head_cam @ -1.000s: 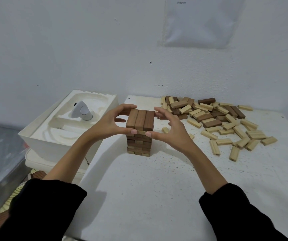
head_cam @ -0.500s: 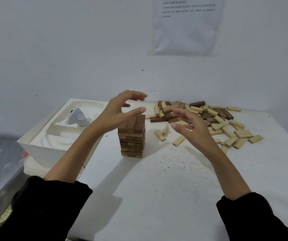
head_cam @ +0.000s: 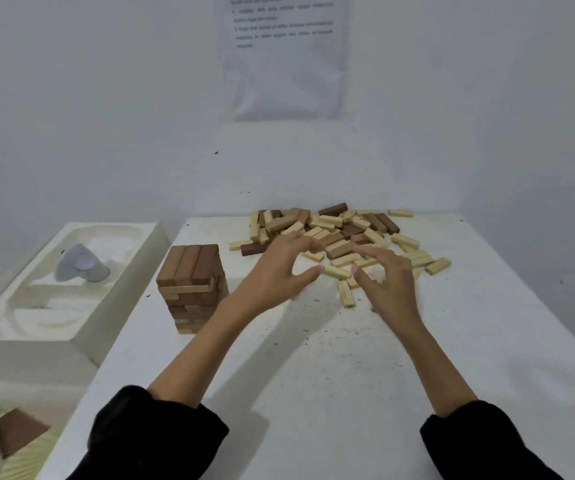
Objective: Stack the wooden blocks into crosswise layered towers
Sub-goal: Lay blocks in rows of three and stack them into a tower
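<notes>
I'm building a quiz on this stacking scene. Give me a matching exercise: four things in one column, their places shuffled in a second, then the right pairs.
Things
1. block tower
2. pile of loose blocks
3. printed sheet
4. foam tray

Places
A. hanging on the wall
B. off the table, to its left
C. spread over the table's far side
D. standing on the table, near its left edge

Pairs: 1-D, 2-C, 3-A, 4-B

Foam tray (head_cam: pixel 119 289) beside table (head_cam: pixel 314 393); printed sheet (head_cam: pixel 284 60) on wall (head_cam: pixel 88 116).
</notes>
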Action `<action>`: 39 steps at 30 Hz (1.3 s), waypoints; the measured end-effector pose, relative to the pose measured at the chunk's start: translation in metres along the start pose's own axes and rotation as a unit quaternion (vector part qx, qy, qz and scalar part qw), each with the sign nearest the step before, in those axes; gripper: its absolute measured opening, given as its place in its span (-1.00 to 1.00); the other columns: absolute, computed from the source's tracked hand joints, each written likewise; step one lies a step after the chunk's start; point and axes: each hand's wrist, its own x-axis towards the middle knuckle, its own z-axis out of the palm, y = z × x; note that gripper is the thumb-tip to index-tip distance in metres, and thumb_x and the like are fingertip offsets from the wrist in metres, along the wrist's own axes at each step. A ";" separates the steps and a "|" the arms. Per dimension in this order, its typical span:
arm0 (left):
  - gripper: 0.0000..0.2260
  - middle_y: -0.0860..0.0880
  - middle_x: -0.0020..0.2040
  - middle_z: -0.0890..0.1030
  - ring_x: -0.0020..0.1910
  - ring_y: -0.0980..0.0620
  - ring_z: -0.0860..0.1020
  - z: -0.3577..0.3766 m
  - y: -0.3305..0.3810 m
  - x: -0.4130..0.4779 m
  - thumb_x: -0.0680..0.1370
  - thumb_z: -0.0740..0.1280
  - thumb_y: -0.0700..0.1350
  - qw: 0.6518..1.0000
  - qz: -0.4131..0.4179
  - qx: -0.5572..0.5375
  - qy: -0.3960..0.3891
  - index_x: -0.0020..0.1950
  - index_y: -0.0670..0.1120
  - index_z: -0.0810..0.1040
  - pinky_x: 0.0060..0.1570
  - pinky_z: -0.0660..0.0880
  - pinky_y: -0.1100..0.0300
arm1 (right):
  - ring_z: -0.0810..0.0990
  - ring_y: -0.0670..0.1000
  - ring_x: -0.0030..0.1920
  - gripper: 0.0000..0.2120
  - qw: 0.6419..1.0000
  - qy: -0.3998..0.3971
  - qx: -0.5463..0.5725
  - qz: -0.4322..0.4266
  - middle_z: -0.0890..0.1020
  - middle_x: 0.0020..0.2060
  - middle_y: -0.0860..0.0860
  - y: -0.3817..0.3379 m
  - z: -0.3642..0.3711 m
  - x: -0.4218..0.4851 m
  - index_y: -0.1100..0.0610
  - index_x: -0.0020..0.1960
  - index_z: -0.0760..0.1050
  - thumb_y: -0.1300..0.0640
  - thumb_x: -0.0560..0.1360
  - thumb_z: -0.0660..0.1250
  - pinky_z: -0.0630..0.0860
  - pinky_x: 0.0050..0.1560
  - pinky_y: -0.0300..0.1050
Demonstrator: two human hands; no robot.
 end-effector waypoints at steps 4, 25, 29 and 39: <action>-0.77 -0.08 0.14 0.51 0.19 -0.04 0.43 0.042 -0.020 0.010 0.55 0.33 -0.12 0.999 -0.042 0.005 0.000 0.19 -0.10 0.54 0.17 0.34 0.14 | 0.42 0.15 0.13 -0.69 0.993 0.068 -0.094 0.002 0.61 0.09 0.02 0.035 0.015 -0.005 0.08 0.14 0.57 0.16 0.40 0.40 0.23 0.03 -0.22; -0.75 -0.05 0.22 0.51 0.23 -0.13 0.38 0.101 -0.087 0.093 0.49 0.20 -0.18 0.969 -0.129 0.131 0.164 0.03 -0.02 0.64 0.14 0.16 0.05 | 0.50 0.13 0.05 -0.42 0.946 0.065 -0.316 0.018 0.59 -0.06 0.03 0.072 0.065 0.071 -0.02 0.06 0.59 -0.40 0.27 0.20 0.37 0.13 0.19; -0.70 -0.04 0.22 0.49 0.23 -0.11 0.36 0.101 -0.091 0.096 0.51 0.17 -0.16 0.972 -0.122 0.141 0.141 0.07 0.06 0.64 0.20 0.11 0.04 | 0.54 0.15 -0.06 -0.35 0.925 0.071 -0.373 0.024 0.58 -0.14 0.09 0.077 0.072 0.075 0.07 -0.01 0.56 -0.40 0.14 0.37 0.43 0.04 0.16; -0.79 -0.08 0.16 0.52 0.19 -0.17 0.42 0.106 -0.094 0.096 0.50 0.27 -0.11 0.963 -0.109 0.208 0.130 0.07 0.05 0.61 0.27 0.13 -0.14 | 0.48 0.12 0.07 -0.40 0.964 0.062 -0.260 0.013 0.48 0.01 0.07 0.072 0.059 0.076 0.01 0.15 0.50 -0.20 0.18 0.49 0.35 0.13 0.09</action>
